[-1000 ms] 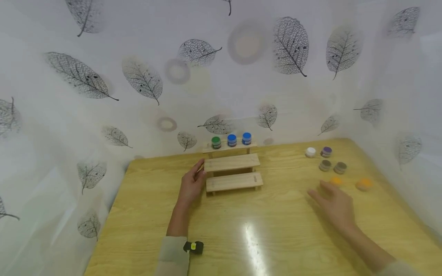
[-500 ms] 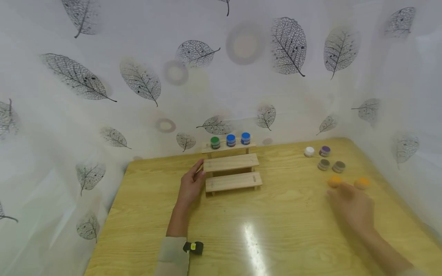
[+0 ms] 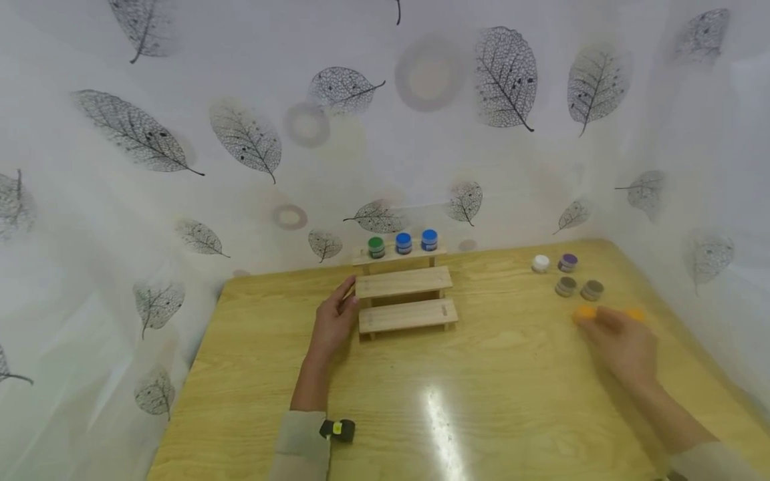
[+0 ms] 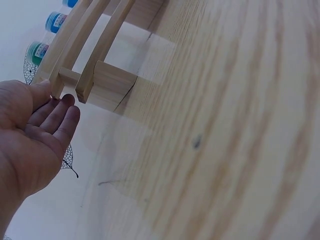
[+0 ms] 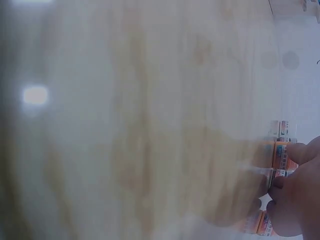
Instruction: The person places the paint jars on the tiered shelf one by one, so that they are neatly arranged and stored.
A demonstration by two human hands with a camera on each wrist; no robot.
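At its left end, a three-step wooden display rack (image 3: pixel 406 317) is held by my left hand (image 3: pixel 333 324). In the left wrist view, the thumb and fingers close about the end of a step (image 4: pixel 56 80). My right hand (image 3: pixel 625 344) pinches an orange-lidded paint jar (image 3: pixel 583 314) on the table, thumb on one side and fingers on the other in the right wrist view. Another orange paint jar (image 3: pixel 635 314) shows partly behind that hand. On the top step stand a green paint jar (image 3: pixel 376 248) and two blue paint jars (image 3: pixel 404 244).
Beyond the right hand stand a white jar (image 3: pixel 541 264), a purple-lidded jar (image 3: pixel 568 262) and two greyish-brown jars (image 3: pixel 566 287). A leaf-printed sheet (image 3: pixel 385 153) rises behind the wooden table (image 3: pixel 481 394) and along its sides.
My right hand has moved right to the orange jars, and its fingers have closed on the left one. The left hand stays at the rack's end.
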